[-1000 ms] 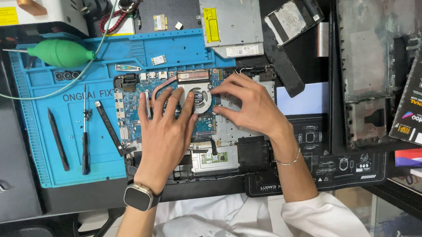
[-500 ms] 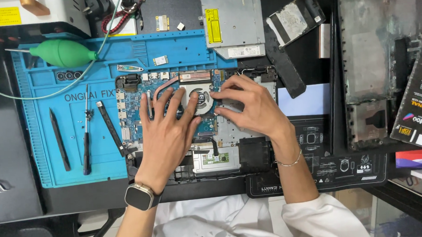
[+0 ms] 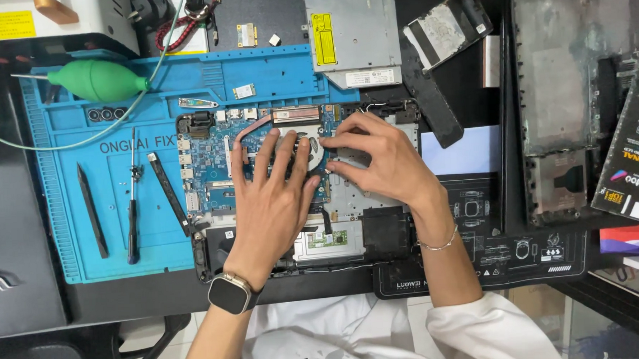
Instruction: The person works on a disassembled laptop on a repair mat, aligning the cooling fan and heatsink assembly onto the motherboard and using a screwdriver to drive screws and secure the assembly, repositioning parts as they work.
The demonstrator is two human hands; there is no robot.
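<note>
Nearest the camera: white shirt, then a dark square smartwatch (image 3: 229, 293) on the left wrist and a thin silver bracelet (image 3: 441, 242) on the right.

Left hand (image 3: 274, 203) lies flat, palm down, fingers spread and pointing away from the wearer, pressing on the blue laptop motherboard (image 3: 211, 163). Nothing gripped. Right hand (image 3: 380, 162) comes in from the right, fingers curled and pointing left, tips resting at the round cooling fan (image 3: 311, 145) between both hands. Can't tell whether it pinches anything.

The opened black laptop base (image 3: 379, 234) sits mid-table, long axis left-right, overlapping the right edge of the blue silicone repair mat (image 3: 63, 234) and a black printed mat (image 3: 510, 257). Touchpad side faces the wearer, copper heat pipe (image 3: 256, 125) and fan side face away.

Left on the mat: black spudger (image 3: 92, 209), slim screwdriver (image 3: 132, 209), black pry bar (image 3: 169, 193), all roughly pointing away. Further out: green rubber air blower (image 3: 100, 80), silver optical drive (image 3: 352, 31), grey hard drive in bracket (image 3: 442, 27).

Versus half a second back: hands sit at the same spot over the fan, laptop base unmoved, only slight finger shifts.
</note>
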